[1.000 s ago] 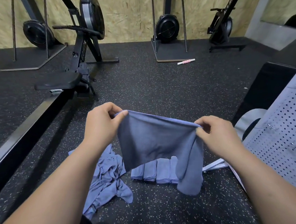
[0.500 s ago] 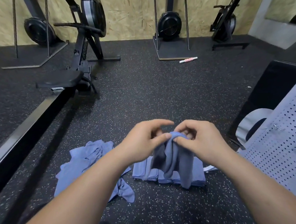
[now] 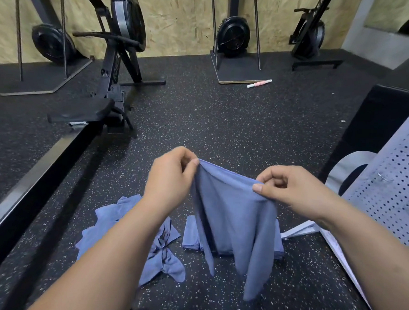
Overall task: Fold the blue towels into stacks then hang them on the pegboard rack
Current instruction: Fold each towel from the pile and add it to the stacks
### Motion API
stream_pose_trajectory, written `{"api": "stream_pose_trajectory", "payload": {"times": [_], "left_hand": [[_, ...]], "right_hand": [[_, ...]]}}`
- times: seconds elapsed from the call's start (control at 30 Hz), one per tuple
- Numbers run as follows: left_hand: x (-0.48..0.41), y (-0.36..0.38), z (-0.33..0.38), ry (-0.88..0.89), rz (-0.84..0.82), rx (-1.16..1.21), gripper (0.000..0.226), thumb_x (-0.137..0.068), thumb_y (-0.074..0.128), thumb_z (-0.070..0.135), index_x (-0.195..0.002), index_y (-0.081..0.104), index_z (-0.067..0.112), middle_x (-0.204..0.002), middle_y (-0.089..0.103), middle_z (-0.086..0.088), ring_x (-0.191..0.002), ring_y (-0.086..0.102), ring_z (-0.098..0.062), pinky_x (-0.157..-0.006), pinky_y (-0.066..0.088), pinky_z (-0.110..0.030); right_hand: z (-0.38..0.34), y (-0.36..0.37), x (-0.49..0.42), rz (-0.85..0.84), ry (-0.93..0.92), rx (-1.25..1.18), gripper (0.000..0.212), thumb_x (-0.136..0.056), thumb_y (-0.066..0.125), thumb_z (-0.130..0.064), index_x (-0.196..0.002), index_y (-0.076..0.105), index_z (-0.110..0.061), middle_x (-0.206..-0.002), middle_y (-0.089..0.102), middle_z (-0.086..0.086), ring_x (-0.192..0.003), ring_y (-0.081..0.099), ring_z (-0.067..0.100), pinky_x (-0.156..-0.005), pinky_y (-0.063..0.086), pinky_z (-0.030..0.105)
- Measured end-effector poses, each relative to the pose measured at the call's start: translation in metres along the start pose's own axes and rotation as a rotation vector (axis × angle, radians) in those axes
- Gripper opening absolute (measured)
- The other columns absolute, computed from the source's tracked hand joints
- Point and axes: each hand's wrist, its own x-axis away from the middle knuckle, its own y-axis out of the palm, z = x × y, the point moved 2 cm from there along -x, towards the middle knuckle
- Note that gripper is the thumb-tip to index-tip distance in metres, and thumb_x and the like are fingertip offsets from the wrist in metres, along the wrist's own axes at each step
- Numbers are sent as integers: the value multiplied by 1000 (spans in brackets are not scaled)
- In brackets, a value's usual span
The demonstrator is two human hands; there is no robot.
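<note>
Covering the room is a black speckled rubber floor (image 3: 224, 122). A rowing machine (image 3: 112, 83) stands on it at the left, its long rail running toward the near left corner. A grey pegboard rack (image 3: 391, 188) leans in at the right edge (a couple of small metal hooks show among its holes).

In front of the person a blue towel (image 3: 233, 215) hangs in the air by its top edge, its folds drooping low. Whether its lowest corner touches the floor cannot be told. A heap of loose towels (image 3: 105, 228) lies crumpled on the floor beneath the left forearm. Just to its right sits a stack of folded towels (image 3: 191, 234), mostly hidden behind the hanging one.

The left hand (image 3: 171, 179) pinches the towel's upper left corner between thumb and curled fingers. The right hand (image 3: 291, 188) pinches the top edge further right between thumb and forefinger, the other fingers curled in; the two hands are near each other but apart.

Far back, a pink and white stick (image 3: 259, 83) lies on the floor.
</note>
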Motion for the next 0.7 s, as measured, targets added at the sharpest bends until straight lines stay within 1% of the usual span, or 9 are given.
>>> {"api": "stream_pose_trajectory", "payload": {"times": [0.07,0.17,0.2,0.23,0.3,0.37,0.43,0.57,0.7], "left_hand": [[-4,-8,-12,-99,87,-62,12,-100,66,34,-89,66,29,-77,67,16,-79,65,-14,-75,49,-34],[-3,-10,-17,-135,49,-127,7,-99,68,34,-93,69,29,-76,66,16,-83,67,-20,-77,50,-35],[-1,-7,-14,-109,4,-119,3,-98,69,34,-98,70,31,-74,65,15,-82,67,-19,-76,49,-34],[2,-5,-9,-61,-46,-91,8,-98,71,34,-106,70,34,-72,65,15,-80,66,-15,-75,49,-32],[10,2,7,73,-185,20,30,-98,73,33,-126,67,40,-72,66,14,-74,63,-3,-74,47,-23],[20,11,24,192,-338,142,42,-98,74,29,-137,64,41,-73,66,13,-70,60,-2,-71,45,-16],[27,21,34,239,-430,197,34,-100,72,29,-133,69,38,-73,67,11,-67,57,-1,-70,46,-18],[27,33,30,195,-431,209,5,-101,71,33,-101,76,32,-72,67,13,-68,57,-4,-70,50,-28],[19,30,18,102,-302,97,10,-100,69,29,-91,71,30,-73,67,13,-69,60,-3,-66,44,-23]], "right_hand": [[4,-8,0,46,-3,74,11,-91,83,-31,-88,78,-22,-69,66,0,-65,51,11,-67,40,32],[7,-12,-2,130,-37,225,10,-88,84,-35,-85,77,-29,-73,71,0,-62,54,8,-65,43,31],[6,-10,-2,154,-67,258,9,-88,84,-36,-85,77,-32,-73,72,-3,-62,57,7,-65,45,31],[4,-7,-1,174,-97,275,9,-89,84,-36,-85,76,-34,-73,72,-6,-64,61,8,-67,49,33],[0,2,-1,190,-139,281,8,-89,83,-38,-86,75,-37,-75,72,-9,-70,67,12,-73,54,37],[-6,13,0,172,-171,285,7,-88,82,-39,-86,75,-38,-76,73,-12,-72,67,10,-76,56,37],[-9,22,-1,143,-190,279,6,-89,81,-39,-88,76,-38,-78,73,-13,-74,68,9,-78,57,37],[-5,25,-5,96,-155,222,4,-90,81,-39,-90,78,-38,-77,74,-9,-72,67,8,-73,54,34],[1,18,-5,51,-57,137,4,-93,81,-32,-89,79,-31,-74,72,-4,-63,59,8,-61,55,34]]}}
